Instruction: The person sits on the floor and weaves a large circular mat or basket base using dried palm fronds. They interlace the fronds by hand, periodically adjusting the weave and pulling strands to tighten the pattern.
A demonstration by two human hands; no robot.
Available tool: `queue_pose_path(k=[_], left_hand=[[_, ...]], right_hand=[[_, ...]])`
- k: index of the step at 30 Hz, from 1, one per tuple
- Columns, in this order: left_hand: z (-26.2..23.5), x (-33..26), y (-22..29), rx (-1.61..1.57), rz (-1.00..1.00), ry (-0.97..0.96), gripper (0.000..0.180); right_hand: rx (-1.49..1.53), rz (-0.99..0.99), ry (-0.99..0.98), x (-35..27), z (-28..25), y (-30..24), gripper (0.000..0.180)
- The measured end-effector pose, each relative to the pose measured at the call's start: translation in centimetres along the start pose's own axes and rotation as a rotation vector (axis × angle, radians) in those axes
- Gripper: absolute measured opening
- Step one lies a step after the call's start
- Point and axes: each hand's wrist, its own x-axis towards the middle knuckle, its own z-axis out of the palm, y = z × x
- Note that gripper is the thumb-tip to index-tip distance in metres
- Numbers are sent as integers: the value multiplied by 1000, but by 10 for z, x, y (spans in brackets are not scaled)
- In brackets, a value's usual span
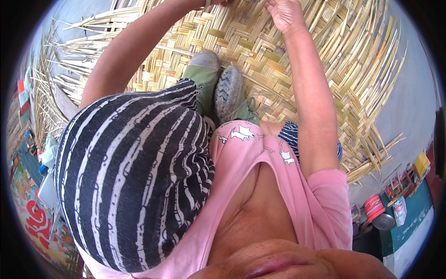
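Observation:
A large mat (267, 51) of woven pale straw-coloured split strips lies under and in front of me. Both arms reach forward over it to the upper edge of the view. My right hand (285, 15) is over the mat's far part, its fingers bent and closed together; whatever they hold is cut off by the edge. Of my left hand (218, 2), only a sliver shows at the top, beside a pale band on the wrist, so its fingers cannot be read. My shoes (227, 90), green with worn soles, rest on the weave.
Loose strip ends (383, 60) fan out from the mat's right side, others (88, 49) from its left. At lower right, a red container (373, 207) and a round metal pot (384, 222) stand near a green wall base (413, 223). My striped knee covering (134, 176) hides the lower left.

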Motion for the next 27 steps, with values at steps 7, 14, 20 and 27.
queue_pose_path(k=[7,14,20,27], left_hand=[[-8,-6,20,470,-84,-103,31],[2,-20,14,819,45,-171,44],[22,-26,33,1251,102,-198,28],[89,-29,29,530,648,-103,31]], right_hand=[[-107,-27,235,-32,-50,35,35],[-172,51,361,-114,-40,32,19],[-246,20,301,-100,-47,36,17],[-235,-13,214,-106,-58,36,17]])
